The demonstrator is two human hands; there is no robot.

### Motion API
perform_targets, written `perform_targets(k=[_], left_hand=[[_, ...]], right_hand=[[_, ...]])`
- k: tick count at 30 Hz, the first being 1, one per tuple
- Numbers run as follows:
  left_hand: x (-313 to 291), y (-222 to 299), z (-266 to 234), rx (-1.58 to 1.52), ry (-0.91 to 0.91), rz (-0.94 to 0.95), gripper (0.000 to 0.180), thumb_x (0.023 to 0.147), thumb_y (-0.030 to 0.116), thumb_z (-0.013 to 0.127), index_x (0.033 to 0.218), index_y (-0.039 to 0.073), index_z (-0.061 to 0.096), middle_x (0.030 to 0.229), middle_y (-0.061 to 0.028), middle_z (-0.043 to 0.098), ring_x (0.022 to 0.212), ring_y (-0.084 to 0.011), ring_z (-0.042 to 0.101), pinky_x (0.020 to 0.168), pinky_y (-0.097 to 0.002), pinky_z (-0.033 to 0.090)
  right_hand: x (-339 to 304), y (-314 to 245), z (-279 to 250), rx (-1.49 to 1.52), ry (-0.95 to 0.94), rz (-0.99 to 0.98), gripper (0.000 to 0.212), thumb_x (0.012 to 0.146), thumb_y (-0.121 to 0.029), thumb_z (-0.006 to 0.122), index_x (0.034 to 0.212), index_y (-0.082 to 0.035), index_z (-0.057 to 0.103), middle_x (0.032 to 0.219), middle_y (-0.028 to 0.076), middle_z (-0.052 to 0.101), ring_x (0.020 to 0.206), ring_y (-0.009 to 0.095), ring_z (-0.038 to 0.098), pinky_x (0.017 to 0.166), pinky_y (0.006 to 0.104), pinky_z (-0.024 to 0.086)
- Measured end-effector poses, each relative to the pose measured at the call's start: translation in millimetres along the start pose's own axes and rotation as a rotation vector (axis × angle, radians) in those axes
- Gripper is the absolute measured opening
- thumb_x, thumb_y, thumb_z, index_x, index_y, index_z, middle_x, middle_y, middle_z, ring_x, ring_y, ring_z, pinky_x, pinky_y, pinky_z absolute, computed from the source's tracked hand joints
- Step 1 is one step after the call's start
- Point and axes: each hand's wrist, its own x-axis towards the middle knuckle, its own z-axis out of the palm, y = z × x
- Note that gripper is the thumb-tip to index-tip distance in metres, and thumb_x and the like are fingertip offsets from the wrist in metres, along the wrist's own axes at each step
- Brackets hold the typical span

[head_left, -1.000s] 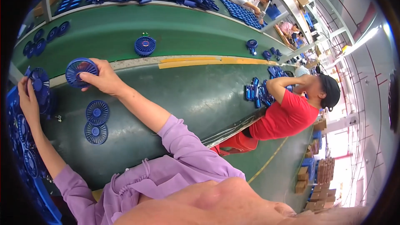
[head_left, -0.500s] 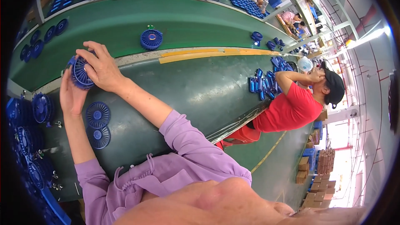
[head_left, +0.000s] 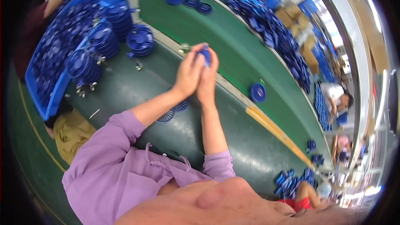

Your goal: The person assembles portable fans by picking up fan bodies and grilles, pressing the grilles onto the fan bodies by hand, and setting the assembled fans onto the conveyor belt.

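Observation:
Both hands are raised over the near edge of the green belt, pressed round a blue round fan housing [head_left: 205, 54]. My left hand [head_left: 188, 74] covers one side of it with bent fingers. On the other side, my right hand [head_left: 208, 79] wraps it, so most of the housing is hidden. A small green and metal part [head_left: 183, 48] shows beside my left fingertips; whether it is joined to the housing I cannot tell. Below my forearms two flat round blue grilles lie on the dark table, the nearer grille [head_left: 166, 116] partly covered by my left arm.
Stacked fan housings [head_left: 140, 41] stand at the left, beside a blue crate [head_left: 62, 85] of small blue parts. A fan unit [head_left: 257, 93] sits on the green belt [head_left: 233, 50]. A yellow strip [head_left: 279, 135] runs along the belt's edge. Another person's arm [head_left: 62, 0] reaches in top left.
The view has swung to the left, bringing the crate and stacks into sight. My right hand, earlier spread across the fan's grille, now closes round its side, and the housing is turned edge-on.

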Motion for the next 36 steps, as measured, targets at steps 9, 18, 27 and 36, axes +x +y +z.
perform_targets(k=[9, 18, 27, 36], left_hand=[[-6.8, 1.8, 6.9, -0.137, -0.006, -0.135, 0.034, 0.1, 0.023, 0.044, 0.125, 0.001, 0.05, 0.118, -0.0117, 0.054, 0.112, -0.0212, 0.05, 0.097, -0.0331, 0.039], [-10.5, 3.3, 1.7, 0.348, -0.007, 0.27, 0.045, 0.091, 0.018, 0.052, 0.133, 0.004, 0.043, 0.126, -0.0184, 0.045, 0.116, -0.0364, 0.042, 0.102, -0.0437, 0.034], [30.9, -0.8, -55.4, 0.716, -0.185, 0.339, 0.057, 0.082, 0.022, 0.062, 0.13, -0.003, 0.044, 0.128, -0.0226, 0.048, 0.122, -0.0397, 0.042, 0.107, -0.0466, 0.032], [79.4, -5.9, -189.5, 1.25, -0.09, 0.32, 0.044, 0.084, 0.006, 0.058, 0.126, -0.003, 0.048, 0.118, -0.0226, 0.056, 0.109, -0.0404, 0.053, 0.095, -0.0452, 0.044]], right_hand=[[0.1, 3.0, -9.9, -0.298, 0.048, -0.115, 0.084, 0.09, -0.067, 0.04, 0.14, -0.001, 0.032, 0.136, 0.019, 0.041, 0.125, 0.031, 0.044, 0.104, 0.0411, 0.034], [-8.9, -0.3, 0.6, 0.396, 0.12, 0.266, 0.055, 0.102, -0.047, 0.032, 0.141, -0.01, 0.037, 0.123, 0.007, 0.052, 0.111, 0.019, 0.053, 0.094, 0.0341, 0.045], [20.4, 42.6, -100.7, -0.314, 0.257, 0.142, 0.05, 0.095, -0.03, 0.054, 0.135, 0.0, 0.044, 0.129, 0.019, 0.051, 0.115, 0.026, 0.051, 0.1, 0.0379, 0.038], [-25.1, -18.6, -68.5, -0.796, -0.263, -0.083, 0.056, 0.075, -0.016, 0.074, 0.126, -0.009, 0.054, 0.138, 0.022, 0.045, 0.128, 0.037, 0.043, 0.107, 0.0439, 0.034]])
